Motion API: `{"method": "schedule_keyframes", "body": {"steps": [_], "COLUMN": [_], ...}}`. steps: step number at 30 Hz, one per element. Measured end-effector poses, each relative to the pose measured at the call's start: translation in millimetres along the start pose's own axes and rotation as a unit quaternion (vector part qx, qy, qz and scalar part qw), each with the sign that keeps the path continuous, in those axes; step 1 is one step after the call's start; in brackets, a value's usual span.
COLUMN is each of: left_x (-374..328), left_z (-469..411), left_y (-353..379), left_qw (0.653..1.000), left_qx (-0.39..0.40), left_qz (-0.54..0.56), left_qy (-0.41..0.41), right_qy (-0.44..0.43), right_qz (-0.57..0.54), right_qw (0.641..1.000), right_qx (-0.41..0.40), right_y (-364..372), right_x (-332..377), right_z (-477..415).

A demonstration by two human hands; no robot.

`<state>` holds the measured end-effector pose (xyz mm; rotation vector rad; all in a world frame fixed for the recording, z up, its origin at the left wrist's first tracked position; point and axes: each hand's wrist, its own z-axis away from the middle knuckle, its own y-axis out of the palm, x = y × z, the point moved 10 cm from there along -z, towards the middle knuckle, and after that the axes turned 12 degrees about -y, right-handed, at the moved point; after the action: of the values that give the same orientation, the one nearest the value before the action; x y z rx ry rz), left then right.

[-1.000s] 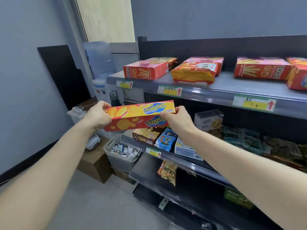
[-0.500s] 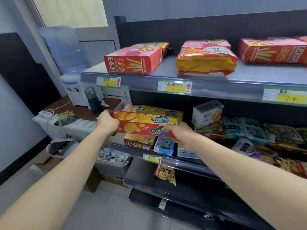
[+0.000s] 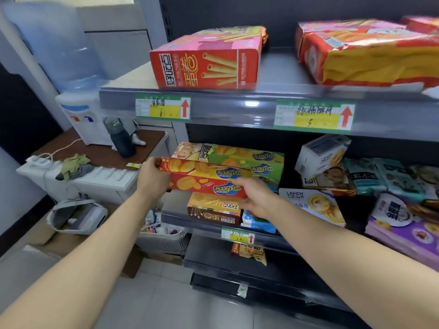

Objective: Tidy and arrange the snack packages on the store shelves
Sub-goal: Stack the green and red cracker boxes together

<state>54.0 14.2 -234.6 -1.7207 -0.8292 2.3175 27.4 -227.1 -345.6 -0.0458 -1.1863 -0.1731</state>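
My left hand and right hand grip the red cracker box ends, at the middle shelf above a brown box.

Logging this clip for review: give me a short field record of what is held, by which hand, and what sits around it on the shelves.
held item: red Zecheese box, lying lengthwise
left hand: grips the box's left end
right hand: grips its right end
position: at the middle shelf, above the brown box
behind it: green Zecheese box
top shelf: red egg-roll box
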Motion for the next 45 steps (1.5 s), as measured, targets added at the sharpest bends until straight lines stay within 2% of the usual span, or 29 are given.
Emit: {"method": "schedule_keyframes", "body": {"steps": [6,9,15,24,32,39,45], "left_x": [13,15,8,10,15,13,35], "left_z": [-18,-21,-25,-41,-16,-22,-30], "left_y": [8,18,23,29,105,118,100], "left_qw": [0.999,0.999,0.999,0.997,0.995,0.994,0.988], "left_qx": [-0.010,0.005,-0.009,-0.039,0.091,0.104,0.104], "left_qz": [-0.041,-0.043,-0.045,-0.059,-0.038,0.000,0.063], "left_qy": [-0.019,-0.030,-0.021,-0.025,-0.031,-0.037,-0.092], "right_qy": [-0.001,0.000,0.005,-0.003,-0.011,-0.018,-0.037], "right_qz": [-0.037,-0.059,-0.103,-0.069,-0.020,0.021,0.024], "right_qw": [0.999,0.998,0.995,0.997,0.995,0.991,0.993], "right_qx": [-0.017,-0.025,-0.010,-0.015,-0.096,-0.131,-0.107], "right_y": [12,1,8,-1,-88,-103,-76], "right_x": [-4,-30,-23,-15,-43,-26,-13], "right_z": [-13,-40,-29,-21,-43,-21,-21]}}
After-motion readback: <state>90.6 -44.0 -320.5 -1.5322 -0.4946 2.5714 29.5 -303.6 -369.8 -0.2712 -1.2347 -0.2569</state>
